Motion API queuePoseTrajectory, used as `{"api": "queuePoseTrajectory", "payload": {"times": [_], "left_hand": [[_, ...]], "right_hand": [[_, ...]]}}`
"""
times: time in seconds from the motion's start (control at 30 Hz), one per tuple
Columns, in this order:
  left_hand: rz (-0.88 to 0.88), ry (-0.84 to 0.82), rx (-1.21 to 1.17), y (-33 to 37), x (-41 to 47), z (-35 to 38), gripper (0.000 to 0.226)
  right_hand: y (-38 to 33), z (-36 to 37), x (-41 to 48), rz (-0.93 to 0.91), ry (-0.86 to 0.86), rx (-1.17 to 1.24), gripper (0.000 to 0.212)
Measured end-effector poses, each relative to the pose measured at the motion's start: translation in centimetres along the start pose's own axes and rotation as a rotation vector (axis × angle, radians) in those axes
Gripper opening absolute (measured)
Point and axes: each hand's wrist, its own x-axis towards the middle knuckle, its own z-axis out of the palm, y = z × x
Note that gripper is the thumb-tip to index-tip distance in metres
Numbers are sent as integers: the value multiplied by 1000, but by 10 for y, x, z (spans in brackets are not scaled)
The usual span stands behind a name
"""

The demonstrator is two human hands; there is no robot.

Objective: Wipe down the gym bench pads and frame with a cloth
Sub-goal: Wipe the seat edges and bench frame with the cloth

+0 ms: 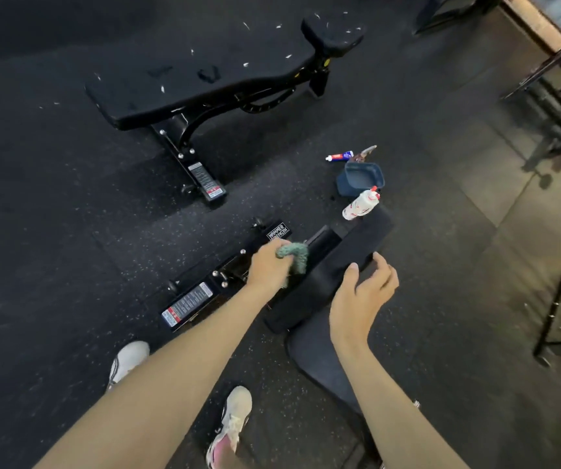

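1. The left hand (269, 267) has its grip curled round a green cloth (295, 255), at the near bench's black frame (204, 286), just beside the seat pad (350, 252).
2. The right hand (360, 299), at 3 o'clock of the left, is over that pad with its grip loosely spread (contact unclear).
3. A 2nd bench (188, 79) stands at 11 o'clock, and a white bottle (360, 204) lies on the floor (69, 265) at 1 o'clock.
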Motion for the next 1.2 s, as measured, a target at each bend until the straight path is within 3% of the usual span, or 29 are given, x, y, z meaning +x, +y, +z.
{"api": "queuePoseTrajectory", "payload": {"times": [0.13, 0.3, 0.43, 0.6, 0.93, 1.1, 1.2], "left_hand": [[134, -210, 125, -3, 0, 17, 25], [185, -360, 161, -10, 9, 1, 23], [179, -381, 30, -5, 0, -10, 15], [221, -372, -191, 18, -8, -10, 21], [393, -339, 76, 70, 56, 44, 37], [322, -354, 76, 74, 90, 70, 30], [209, -335, 68, 72, 107, 74, 38]], "right_hand": [[-7, 25, -7, 80, 199, -39, 40], [-12, 40, -14, 69, 292, -89, 46], [-7, 45, -11, 55, 351, -93, 48], [-5, 55, -10, 17, 440, -129, 52], [3, 57, -7, -65, 470, -97, 47], [3, 56, -7, -117, 466, -106, 44], [4, 56, -6, -94, 457, -141, 48]]}}
